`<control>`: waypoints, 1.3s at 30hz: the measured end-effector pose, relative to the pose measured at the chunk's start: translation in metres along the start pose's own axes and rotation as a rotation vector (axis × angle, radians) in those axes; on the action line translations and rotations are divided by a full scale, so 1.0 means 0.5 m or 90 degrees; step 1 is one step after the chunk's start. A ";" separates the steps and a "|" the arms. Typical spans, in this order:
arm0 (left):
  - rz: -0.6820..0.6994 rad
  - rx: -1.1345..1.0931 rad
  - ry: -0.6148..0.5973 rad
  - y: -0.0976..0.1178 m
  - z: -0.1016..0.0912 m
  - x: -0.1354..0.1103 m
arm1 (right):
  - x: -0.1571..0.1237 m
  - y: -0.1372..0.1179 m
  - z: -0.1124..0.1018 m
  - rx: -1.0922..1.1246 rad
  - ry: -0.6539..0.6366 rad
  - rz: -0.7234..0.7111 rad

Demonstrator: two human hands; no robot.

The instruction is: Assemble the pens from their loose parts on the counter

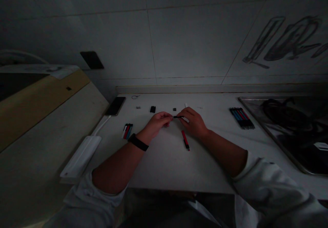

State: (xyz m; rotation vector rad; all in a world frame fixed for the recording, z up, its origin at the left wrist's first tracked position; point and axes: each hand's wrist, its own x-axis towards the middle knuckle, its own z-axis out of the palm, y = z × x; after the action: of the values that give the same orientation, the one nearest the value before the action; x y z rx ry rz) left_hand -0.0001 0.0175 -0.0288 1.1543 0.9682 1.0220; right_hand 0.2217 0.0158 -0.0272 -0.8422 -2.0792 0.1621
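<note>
Head view: small black pen part (pixel 177 117) pinched between left hand (pixel 156 123) and right hand (pixel 194 122) fingers, above red pen (pixel 185 140) on counter (pixel 164 166).

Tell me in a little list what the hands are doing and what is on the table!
left hand: pinches one end of the thin black piece
right hand: pinches its other end
near the right hand: red pen, lying on the white table
left side: small bunch of pens, phone, white box
right side: row of pens
light: dim
</note>
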 end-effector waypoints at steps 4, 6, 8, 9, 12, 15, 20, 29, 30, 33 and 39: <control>0.013 0.004 -0.001 -0.005 -0.005 0.004 | 0.001 0.000 -0.001 -0.011 -0.026 0.018; 0.041 0.025 -0.001 -0.008 -0.008 0.006 | 0.000 0.002 -0.001 -0.023 -0.049 0.037; 0.057 0.040 0.000 -0.010 -0.011 0.007 | -0.001 0.004 0.000 -0.026 -0.058 0.054; 0.061 0.044 0.001 -0.010 -0.012 0.008 | -0.003 0.005 0.001 -0.024 -0.056 0.062; 0.067 0.050 0.005 -0.010 -0.013 0.008 | -0.006 0.009 0.005 -0.010 -0.039 0.074; 0.067 0.053 0.008 -0.009 -0.014 0.008 | -0.005 0.013 0.007 -0.002 -0.038 0.066; 0.069 0.061 0.009 -0.009 -0.015 0.010 | -0.004 0.015 0.005 -0.001 -0.052 0.077; 0.054 0.064 0.008 -0.008 -0.014 0.007 | -0.002 0.009 0.000 -0.008 -0.058 0.049; 0.052 0.064 0.007 -0.009 -0.014 0.007 | -0.003 0.010 0.000 -0.011 -0.062 0.055; 0.050 0.066 0.005 -0.011 -0.015 0.009 | -0.006 0.014 0.002 -0.013 -0.065 0.063; 0.055 0.074 0.000 -0.016 -0.016 0.012 | -0.007 0.017 0.003 -0.018 -0.069 0.037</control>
State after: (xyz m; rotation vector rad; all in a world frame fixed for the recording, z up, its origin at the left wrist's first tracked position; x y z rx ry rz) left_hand -0.0053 0.0245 -0.0382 1.3012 0.9955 1.0464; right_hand 0.2264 0.0206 -0.0339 -0.9295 -2.1635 0.2148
